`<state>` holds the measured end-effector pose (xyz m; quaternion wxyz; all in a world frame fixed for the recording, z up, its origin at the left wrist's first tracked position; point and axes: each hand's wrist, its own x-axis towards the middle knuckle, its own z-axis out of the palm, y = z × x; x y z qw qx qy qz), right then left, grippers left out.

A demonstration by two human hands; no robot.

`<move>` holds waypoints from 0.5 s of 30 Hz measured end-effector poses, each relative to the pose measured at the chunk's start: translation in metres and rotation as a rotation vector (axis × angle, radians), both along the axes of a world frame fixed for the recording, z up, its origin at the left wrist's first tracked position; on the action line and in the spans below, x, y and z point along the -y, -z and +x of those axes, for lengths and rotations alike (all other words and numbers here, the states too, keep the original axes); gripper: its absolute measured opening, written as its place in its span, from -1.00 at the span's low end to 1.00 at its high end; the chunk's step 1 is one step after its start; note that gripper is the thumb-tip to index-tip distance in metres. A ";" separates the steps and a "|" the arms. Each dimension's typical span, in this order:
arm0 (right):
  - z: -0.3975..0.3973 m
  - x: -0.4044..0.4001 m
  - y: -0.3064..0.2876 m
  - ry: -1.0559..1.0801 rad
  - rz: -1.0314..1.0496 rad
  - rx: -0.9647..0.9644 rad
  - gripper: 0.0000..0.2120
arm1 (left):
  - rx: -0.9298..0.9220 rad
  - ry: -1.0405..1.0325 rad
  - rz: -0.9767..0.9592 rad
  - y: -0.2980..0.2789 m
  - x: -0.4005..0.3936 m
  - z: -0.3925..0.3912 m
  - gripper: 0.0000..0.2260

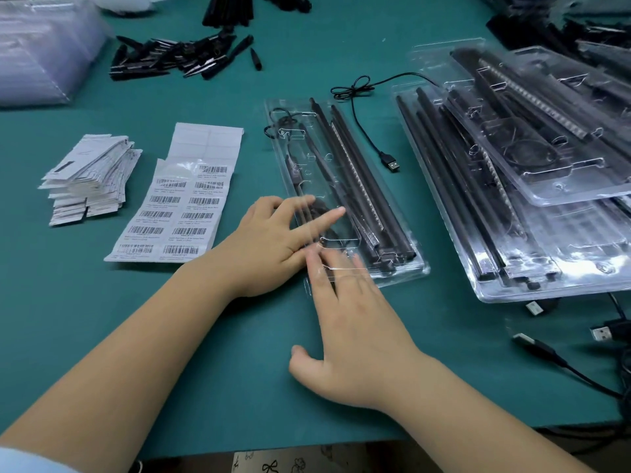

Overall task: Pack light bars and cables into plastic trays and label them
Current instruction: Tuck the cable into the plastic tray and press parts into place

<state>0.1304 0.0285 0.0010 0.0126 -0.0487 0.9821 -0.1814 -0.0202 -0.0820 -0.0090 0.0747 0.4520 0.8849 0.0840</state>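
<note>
With straight, slightly spread fingers, the right hand (355, 339) and left hand (269, 240) are pressed on the filled clear tray (345, 196), seemingly unlabelled beside the barcode label sheet (177, 213); finished trays (532, 172) are stacked beyond, with a USB cable (372, 131) left unpacked.

Two bare forearms show, each ending in a bare hand. The left hand (264, 244) and right hand (348, 336) carry no gloves, rings, watch or wristbands. The fingernails are short and unpainted where they can be seen. Both forearms are uncovered up to the picture's lower edge. At the bottom left corner a small piece of pale blue sleeve (24, 460) covers the upper part of the left arm; its cloth looks plain, with no print or marking that can be made out.
</note>
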 end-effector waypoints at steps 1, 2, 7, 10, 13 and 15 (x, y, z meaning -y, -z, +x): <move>0.000 0.000 0.001 -0.003 -0.006 0.000 -0.02 | -0.002 0.005 0.002 0.000 0.000 0.001 -0.64; -0.001 0.000 0.001 -0.006 -0.011 0.003 -0.01 | -0.008 0.013 0.005 -0.001 0.000 0.002 -0.64; 0.000 0.001 -0.001 -0.031 -0.040 0.008 -0.01 | -0.062 0.054 -0.014 -0.005 -0.001 0.005 -0.65; 0.000 0.000 -0.002 -0.039 -0.041 0.006 -0.04 | -0.140 0.058 -0.064 -0.006 -0.004 0.005 -0.62; 0.001 0.000 0.000 -0.044 -0.007 0.018 -0.03 | -0.213 0.040 -0.121 -0.007 -0.010 0.004 -0.59; 0.000 0.000 -0.001 -0.042 0.010 0.017 -0.03 | -0.237 -0.002 -0.151 -0.006 -0.014 0.006 -0.50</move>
